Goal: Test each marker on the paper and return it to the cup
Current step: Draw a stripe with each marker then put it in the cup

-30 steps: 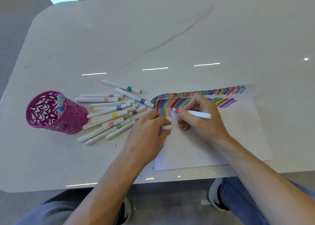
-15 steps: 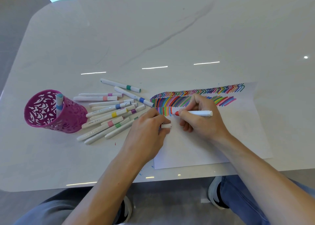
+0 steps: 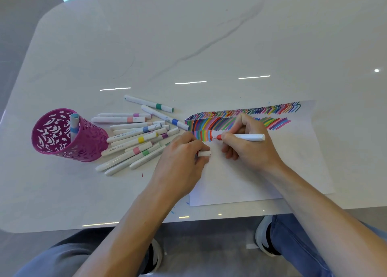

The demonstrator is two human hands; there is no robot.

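Now | R hand point(image 3: 251, 144) grips red marker point(image 3: 243, 137), tip on paper point(image 3: 251, 184) | L hand point(image 3: 180, 161) pinches cap point(image 3: 204, 153) | marker print unreadable

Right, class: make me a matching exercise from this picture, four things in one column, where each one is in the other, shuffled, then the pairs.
Things
1. uncapped red-tipped white marker
2. small white marker cap
3. light-blue-banded white marker
4. green-banded white marker

Places
A. standing in the magenta cut-out plastic cup
B. lying on the white marble table, farthest of the loose pile
C. in the right hand, tip at the paper sheet
D. pinched in the left hand

Pairs: 1-C, 2-D, 3-A, 4-B
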